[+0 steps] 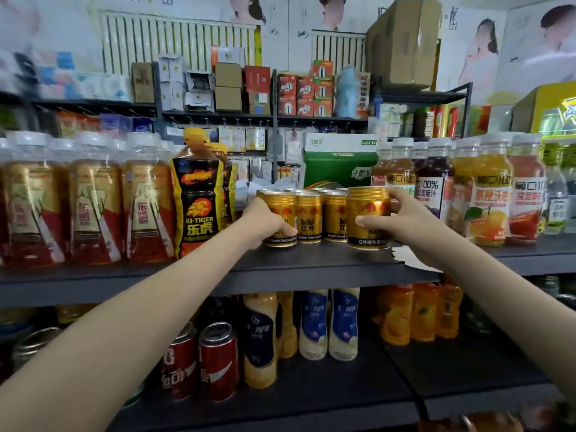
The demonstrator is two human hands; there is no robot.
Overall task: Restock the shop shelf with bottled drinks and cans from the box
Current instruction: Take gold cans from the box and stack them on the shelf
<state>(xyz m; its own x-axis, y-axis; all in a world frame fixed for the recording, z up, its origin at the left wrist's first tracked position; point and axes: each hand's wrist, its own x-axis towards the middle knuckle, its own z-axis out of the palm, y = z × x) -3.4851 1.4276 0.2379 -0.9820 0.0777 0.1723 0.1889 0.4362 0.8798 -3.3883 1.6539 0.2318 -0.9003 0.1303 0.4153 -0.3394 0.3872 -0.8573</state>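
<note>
Reaching forward in the head view, both bare arms stretch to the upper dark shelf (pixel 311 263), where a cluster of gold cans stands in rows near its front edge. The left hand (pixel 265 224) wraps round the leftmost gold can (pixel 279 213), thumb lying across its lower front and fingers curled behind its left side; that can stands upright on the shelf, touching its neighbour. The right hand (pixel 405 219) grips the rightmost gold can (pixel 367 216), thumb across the front and fingers round its right side; it is upright, nearer the shelf's front edge than the rest, and whether its base rests on the board or sits just above it cannot be told. Between the two held cans stand two more gold cans (pixel 321 218), with further tops showing behind. Left of the cluster is a black and yellow Hi-Tiger bottle (pixel 198 198), then tea bottles (pixel 87 198); to the right stand juice bottles (pixel 492 198), and behind is a green carton (pixel 339 163). On the lower shelf (pixel 343 397) are red cola cans (pixel 218 360), cream bottles (pixel 314 322) and orange bottles (pixel 396 313)
</note>
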